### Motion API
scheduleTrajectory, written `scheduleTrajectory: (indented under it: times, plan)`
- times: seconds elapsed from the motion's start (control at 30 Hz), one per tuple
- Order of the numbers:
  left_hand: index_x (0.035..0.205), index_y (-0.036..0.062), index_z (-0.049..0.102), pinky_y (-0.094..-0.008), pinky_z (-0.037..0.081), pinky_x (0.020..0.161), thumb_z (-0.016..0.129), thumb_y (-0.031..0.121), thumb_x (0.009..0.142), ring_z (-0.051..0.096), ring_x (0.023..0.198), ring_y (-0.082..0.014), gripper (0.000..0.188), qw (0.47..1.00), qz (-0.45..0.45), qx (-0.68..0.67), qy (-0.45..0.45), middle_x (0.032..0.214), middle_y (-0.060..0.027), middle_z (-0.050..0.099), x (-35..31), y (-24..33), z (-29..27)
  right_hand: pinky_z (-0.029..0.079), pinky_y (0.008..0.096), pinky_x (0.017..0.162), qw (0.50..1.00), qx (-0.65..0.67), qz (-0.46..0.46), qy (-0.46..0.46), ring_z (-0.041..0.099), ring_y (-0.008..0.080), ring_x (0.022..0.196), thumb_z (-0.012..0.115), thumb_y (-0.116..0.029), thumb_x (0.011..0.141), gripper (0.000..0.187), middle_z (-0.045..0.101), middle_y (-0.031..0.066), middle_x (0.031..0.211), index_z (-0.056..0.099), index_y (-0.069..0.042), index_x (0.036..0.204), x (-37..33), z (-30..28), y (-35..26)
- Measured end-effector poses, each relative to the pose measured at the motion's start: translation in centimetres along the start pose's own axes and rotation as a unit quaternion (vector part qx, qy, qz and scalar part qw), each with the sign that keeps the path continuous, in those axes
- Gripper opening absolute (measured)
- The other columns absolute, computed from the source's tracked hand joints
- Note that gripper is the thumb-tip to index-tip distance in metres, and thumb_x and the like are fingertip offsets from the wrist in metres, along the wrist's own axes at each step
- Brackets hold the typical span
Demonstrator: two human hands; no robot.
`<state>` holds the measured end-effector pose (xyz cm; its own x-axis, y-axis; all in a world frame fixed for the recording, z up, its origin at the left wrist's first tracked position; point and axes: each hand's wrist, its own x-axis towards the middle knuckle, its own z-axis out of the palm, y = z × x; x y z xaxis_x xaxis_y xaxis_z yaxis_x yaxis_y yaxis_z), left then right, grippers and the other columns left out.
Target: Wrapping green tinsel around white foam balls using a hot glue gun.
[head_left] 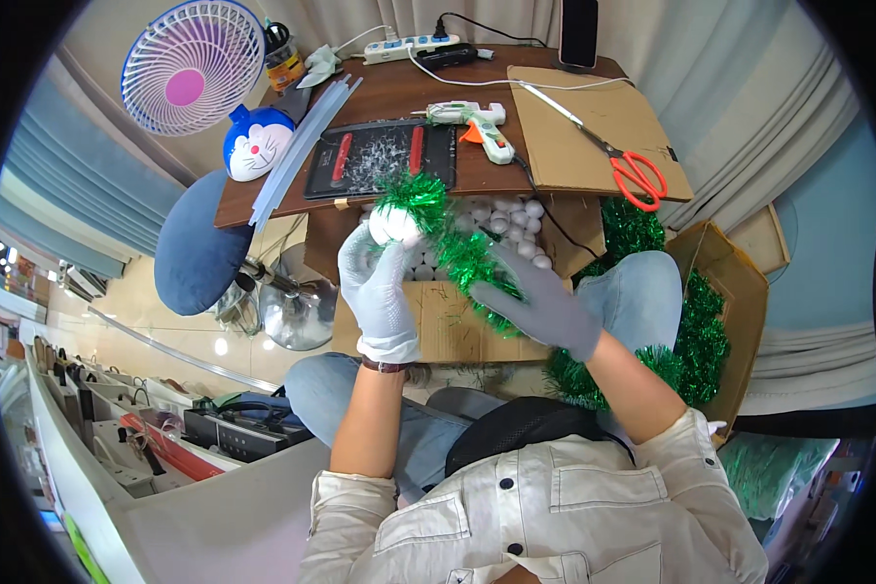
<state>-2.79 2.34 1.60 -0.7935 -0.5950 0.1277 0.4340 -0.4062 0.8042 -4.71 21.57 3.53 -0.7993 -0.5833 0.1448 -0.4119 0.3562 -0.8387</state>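
Note:
My left hand (pixel 378 287), in a white glove, grips a white ball (pixel 393 226) between thumb and fingers in front of the table edge. Green tinsel garland (pixel 463 255) covers the ball's top and trails down to the right. My right hand (pixel 545 304), in a grey glove, has the trailing tinsel between its thumb and long, loosely bent fingers; some fingertips are hidden in the strands. Below and behind the hands, an open cardboard box (pixel 438 326) holds many white balls (pixel 521 226).
On the brown table lie a black tray (pixel 307 185) with glue strings, a glue gun (pixel 494 136), glue sticks (pixel 302 146), orange-handled scissors (pixel 640 180) and cardboard (pixel 574 107). A fan (pixel 195 73) stands left. Another box (pixel 749 292) with green tinsel stands right.

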Motion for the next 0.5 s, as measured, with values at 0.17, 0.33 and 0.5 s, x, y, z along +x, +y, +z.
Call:
scheduleTrajectory:
  times: [0.17,0.33,0.5]
  plan:
    - [0.116,-0.0017,0.048,-0.0321,0.052,0.086,0.066,-0.012,0.077,0.06,0.101,-0.0204,0.044,0.991,0.117,0.063,0.022,0.112,-0.0139,0.057,1.0,-0.5,-0.7,0.05,0.0404,0.063,0.979,-0.183,0.09,-0.012,0.063,0.0346,0.073,0.058,-0.039,0.088,0.057,0.064,0.0174,0.083,0.045,-0.005,0.131,-5.1,-0.5,-1.0]
    - [0.115,-0.0001,0.049,-0.0314,0.05,0.088,0.072,-0.008,0.074,0.057,0.103,-0.019,0.048,0.972,0.182,0.146,0.015,0.114,-0.0092,0.055,0.9,-1.6,-0.9,0.046,0.037,0.049,0.953,-0.297,-0.057,0.033,0.061,0.0271,0.057,0.061,-0.031,0.084,0.032,0.06,0.0089,0.069,0.059,-0.008,0.105,-7.2,-0.4,-3.3]
    - [0.114,0.002,0.054,-0.0306,0.05,0.088,0.074,-0.007,0.071,0.054,0.108,-0.0181,0.048,0.947,0.255,0.193,-0.029,0.117,-0.0064,0.049,0.4,-1.8,-0.7,0.045,0.0366,0.05,0.931,-0.334,-0.141,-0.036,0.059,0.0256,0.058,0.065,-0.021,0.078,0.022,0.056,0.0084,0.066,0.059,-0.009,0.096,-6.2,-1.5,-7.7]
